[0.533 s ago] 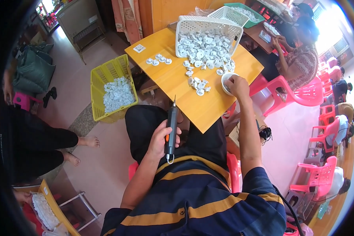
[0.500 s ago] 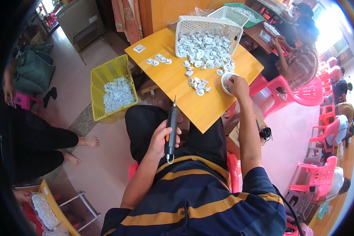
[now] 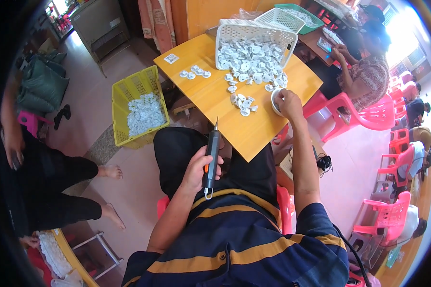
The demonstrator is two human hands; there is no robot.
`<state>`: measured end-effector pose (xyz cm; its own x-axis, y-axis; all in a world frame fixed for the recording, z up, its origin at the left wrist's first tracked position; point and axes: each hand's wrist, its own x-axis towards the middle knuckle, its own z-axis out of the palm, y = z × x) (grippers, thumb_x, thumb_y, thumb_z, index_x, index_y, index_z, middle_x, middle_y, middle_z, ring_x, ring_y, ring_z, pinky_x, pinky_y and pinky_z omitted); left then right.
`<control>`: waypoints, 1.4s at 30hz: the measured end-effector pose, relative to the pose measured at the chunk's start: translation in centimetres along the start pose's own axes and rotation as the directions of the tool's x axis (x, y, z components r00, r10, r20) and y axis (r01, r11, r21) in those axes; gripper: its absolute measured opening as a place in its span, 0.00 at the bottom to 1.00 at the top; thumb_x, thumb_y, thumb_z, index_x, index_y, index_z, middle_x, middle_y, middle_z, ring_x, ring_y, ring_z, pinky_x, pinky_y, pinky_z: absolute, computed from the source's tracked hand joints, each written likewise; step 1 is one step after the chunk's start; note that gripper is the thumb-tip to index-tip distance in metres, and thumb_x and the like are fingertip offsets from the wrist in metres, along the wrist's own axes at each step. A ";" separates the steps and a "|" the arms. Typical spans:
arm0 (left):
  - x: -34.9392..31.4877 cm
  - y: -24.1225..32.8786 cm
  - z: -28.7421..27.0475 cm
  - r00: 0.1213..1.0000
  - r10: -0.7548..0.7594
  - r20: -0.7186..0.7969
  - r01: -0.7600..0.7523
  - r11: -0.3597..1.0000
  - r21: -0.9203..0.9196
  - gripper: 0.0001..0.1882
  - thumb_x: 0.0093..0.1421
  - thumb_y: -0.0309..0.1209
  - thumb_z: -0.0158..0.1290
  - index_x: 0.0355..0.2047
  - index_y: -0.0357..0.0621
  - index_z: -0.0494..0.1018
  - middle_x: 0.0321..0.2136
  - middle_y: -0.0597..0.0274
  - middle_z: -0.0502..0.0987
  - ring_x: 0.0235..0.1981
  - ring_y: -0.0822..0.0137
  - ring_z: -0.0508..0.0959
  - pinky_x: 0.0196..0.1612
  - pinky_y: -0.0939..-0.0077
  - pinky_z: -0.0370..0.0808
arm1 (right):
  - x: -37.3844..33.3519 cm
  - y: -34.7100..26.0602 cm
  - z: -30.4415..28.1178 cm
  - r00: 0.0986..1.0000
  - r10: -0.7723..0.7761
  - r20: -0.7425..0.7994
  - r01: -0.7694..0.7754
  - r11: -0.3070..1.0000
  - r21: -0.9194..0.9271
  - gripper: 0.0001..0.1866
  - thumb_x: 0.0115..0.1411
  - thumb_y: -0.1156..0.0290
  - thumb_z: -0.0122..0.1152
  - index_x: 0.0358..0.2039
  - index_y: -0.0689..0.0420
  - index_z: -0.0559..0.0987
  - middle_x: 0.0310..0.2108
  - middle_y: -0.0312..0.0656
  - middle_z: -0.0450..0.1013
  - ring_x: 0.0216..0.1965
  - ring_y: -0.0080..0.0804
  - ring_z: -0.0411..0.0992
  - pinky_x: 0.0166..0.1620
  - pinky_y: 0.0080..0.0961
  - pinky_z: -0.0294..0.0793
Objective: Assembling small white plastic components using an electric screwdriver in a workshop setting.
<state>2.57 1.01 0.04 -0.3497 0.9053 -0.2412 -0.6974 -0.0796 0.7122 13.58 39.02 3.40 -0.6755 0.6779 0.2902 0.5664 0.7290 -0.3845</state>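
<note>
In my left hand is a black electric screwdriver, upright over my lap with its bit pointing away from me. My fingers wrap round its body. At the right edge of the wooden table, my right hand reaches into a small white bowl. Its fingertips are together inside the rim, and what they pinch is hidden. Left of the bowl lies a small group of round white plastic parts. Many more white parts spill out of a tipped white basket.
A yellow crate of white parts stands on the floor left of the table. Several white pieces lie near the table's far left corner. A person sits on a pink chair at right. Another person's legs are at left.
My right hand stays at the bowl, and the screwdriver has barely shifted. At left, the other person's hand and feet have moved.
</note>
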 end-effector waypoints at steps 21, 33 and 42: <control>-0.3 0.2 1.0 0.996 -0.045 0.080 0.031 0.985 0.171 0.27 0.65 0.29 0.47 0.64 0.41 0.58 0.37 0.57 0.76 0.27 0.71 0.78 0.31 0.76 0.79 | -7.4 -11.8 7.4 0.927 -0.072 0.368 -0.373 -0.082 0.924 0.05 0.64 0.77 0.61 0.40 0.58 0.77 0.32 0.38 0.77 0.30 0.24 0.73 0.35 0.20 0.73; -0.4 0.3 1.1 0.997 -0.072 0.036 0.063 0.976 0.209 0.27 0.65 0.30 0.47 0.64 0.42 0.59 0.37 0.58 0.76 0.27 0.72 0.78 0.31 0.77 0.78 | -7.9 -12.1 7.2 0.912 -0.085 0.401 -0.410 -0.174 0.895 0.04 0.64 0.78 0.61 0.39 0.59 0.77 0.31 0.40 0.76 0.29 0.26 0.74 0.34 0.21 0.74; -0.2 -0.3 1.0 0.999 -0.043 0.004 0.039 0.944 0.328 0.28 0.63 0.28 0.49 0.64 0.43 0.61 0.34 0.61 0.75 0.24 0.74 0.76 0.29 0.79 0.76 | -7.9 -11.5 7.0 0.897 -0.093 0.433 -0.436 -0.020 0.899 0.03 0.63 0.79 0.61 0.38 0.60 0.78 0.29 0.38 0.76 0.27 0.24 0.73 0.33 0.19 0.73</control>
<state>3.46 1.28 0.54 -0.3171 0.9095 -0.2689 -0.4669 0.0971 0.8790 9.11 24.64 -0.58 -0.8627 0.4988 -0.0836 -0.1410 -0.3960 -0.9074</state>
